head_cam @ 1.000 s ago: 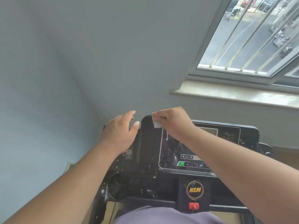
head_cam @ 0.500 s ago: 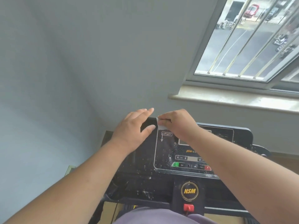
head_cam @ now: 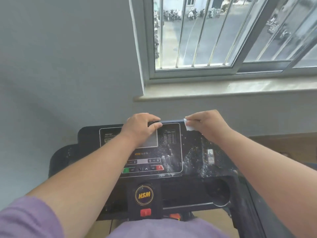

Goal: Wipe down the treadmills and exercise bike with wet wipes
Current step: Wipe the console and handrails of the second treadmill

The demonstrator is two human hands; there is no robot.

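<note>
Your right hand [head_cam: 208, 124] slid the wipe [head_cam: 189, 125] rightward along the console [head_cam: 192, 152] top edge; left hand [head_cam: 141, 126] grips that edge. Next, wipe the speckled face.

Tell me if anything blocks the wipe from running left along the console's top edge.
Yes. The left hand grips the top edge of the treadmill console, directly left of the wet wipe pinched in the right hand. Only bare edge lies between them.

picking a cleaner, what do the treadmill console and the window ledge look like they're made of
Treadmill console: looks like black moulded plastic, fairly glossy; pale specks and streaks stand out on it, and the panel reflects some light. Window ledge: probably polished stone or a stone-look slab, going by its pale mottled surface and soft sheen.
</note>
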